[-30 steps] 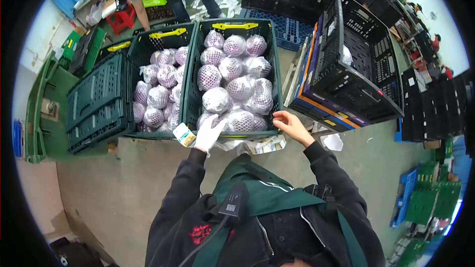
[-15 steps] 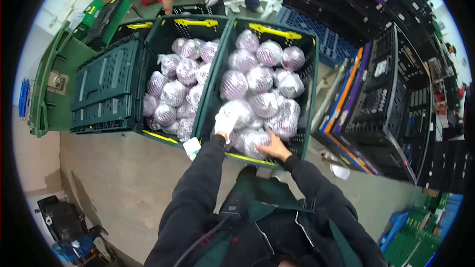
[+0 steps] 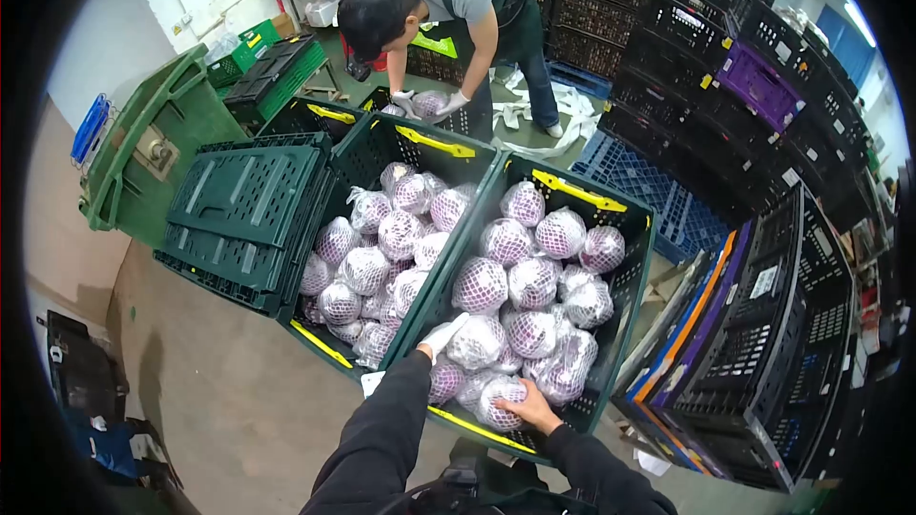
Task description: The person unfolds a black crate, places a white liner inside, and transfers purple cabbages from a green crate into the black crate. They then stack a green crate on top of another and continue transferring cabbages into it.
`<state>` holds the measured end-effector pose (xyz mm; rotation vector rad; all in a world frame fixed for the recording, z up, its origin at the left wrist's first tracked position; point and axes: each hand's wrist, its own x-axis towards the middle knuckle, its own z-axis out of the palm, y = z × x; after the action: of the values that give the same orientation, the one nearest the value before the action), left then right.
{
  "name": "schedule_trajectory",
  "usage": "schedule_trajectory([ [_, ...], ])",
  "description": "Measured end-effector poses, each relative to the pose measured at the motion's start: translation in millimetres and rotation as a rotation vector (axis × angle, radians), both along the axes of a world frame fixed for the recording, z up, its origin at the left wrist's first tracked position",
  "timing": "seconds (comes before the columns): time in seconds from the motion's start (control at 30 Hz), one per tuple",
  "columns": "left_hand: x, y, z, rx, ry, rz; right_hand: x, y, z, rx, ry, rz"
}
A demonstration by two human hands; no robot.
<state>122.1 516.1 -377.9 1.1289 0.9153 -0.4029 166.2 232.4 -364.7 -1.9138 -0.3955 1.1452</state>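
My left hand [image 3: 442, 337], in a white glove, lies along the left side of a round ball [image 3: 475, 341] wrapped in clear film and purple netting, its fingers stretched out. Bare and curved, my right hand [image 3: 536, 408] grips the right side of another wrapped ball [image 3: 499, 402] near the crate's front edge. Both hands are inside the right-hand dark green crate [image 3: 575, 422], which holds several such balls in layers. The balls' contents are obscured by the wrapping.
A second green crate [image 3: 318, 341] of wrapped balls adjoins on the left, beside folded crates [image 3: 243, 215] and a green bin [image 3: 143, 153]. Black crates [image 3: 754, 324] stand at right. Across from me, a gloved person [image 3: 477, 29] bends over another wrapped ball [image 3: 429, 105].
The view has tilted up, showing more of the other person, who now handles a wrapped ball. My left hand has slid from its ball's top to its left side; my right hand stays on its ball.
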Motion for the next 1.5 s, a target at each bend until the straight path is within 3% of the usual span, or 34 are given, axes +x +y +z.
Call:
schedule_trajectory([
  [0.1,10,-4,33,0.027,0.187,0.064,2,-3,21,0.056,0.206,-0.141],
  [0.17,14,-5,34,0.032,0.122,0.076,4,-2,30,0.062,0.266,-0.196],
  [0.23,17,-7,37,-0.069,-0.023,0.126,7,-3,31,0.041,0.539,-0.438],
  [0.33,12,2,-28,-0.304,-0.14,0.204,8,4,31,0.198,0.672,-0.508],
  [0.37,12,-2,3,-0.3,-0.147,0.226,6,4,26,0.219,0.681,-0.51],
  [0.47,14,-6,0,-0.307,-0.196,0.221,5,3,23,0.22,0.658,-0.339],
  [0.5,17,-10,14,-0.549,-0.094,0.308,3,1,27,0.222,0.68,-0.315],
  [0.6,22,-15,54,-0.7,-0.263,0.325,-8,-5,51,0.277,0.743,-0.304],
  [0.63,22,-18,73,-0.608,-0.271,0.286,-11,-7,57,0.329,0.7,-0.308],
  [0.67,26,-24,127,-0.559,-0.217,0.276,-7,-8,79,0.304,0.696,-0.301],
  [0.7,29,-28,140,-0.574,-0.193,0.226,-3,-9,92,0.334,0.704,-0.316],
  [0.8,38,-24,164,0.599,-0.952,-0.323,11,-15,144,0.452,0.658,-0.351],
  [0.87,54,-16,176,0.789,-0.724,-0.321,24,-19,176,0.619,0.484,-0.316],
  [0.93,75,-36,233,-0.519,-0.758,0.133,41,-30,221,0.694,0.402,-0.32],
  [1.0,101,-65,289,-0.586,-0.794,0.211,60,-50,270,0.694,0.126,-0.327],
  [1.07,128,-92,336,-0.461,-0.893,0.125,76,-76,323,0.683,0.042,-0.342],
  [1.2,177,-171,408,-0.636,-0.992,-0.029,106,-153,398,0.639,-0.246,-0.333],
  [1.3,229,-226,418,-0.426,-1.149,-0.096,126,-223,423,0.569,-0.371,-0.313],
  [1.4,251,-308,443,-0.212,-1.273,-0.308,145,-291,426,0.549,-0.262,-0.371],
  [1.5,290,-371,422,-0.236,-1.225,-0.526,164,-354,404,0.481,-0.197,-0.425],
])
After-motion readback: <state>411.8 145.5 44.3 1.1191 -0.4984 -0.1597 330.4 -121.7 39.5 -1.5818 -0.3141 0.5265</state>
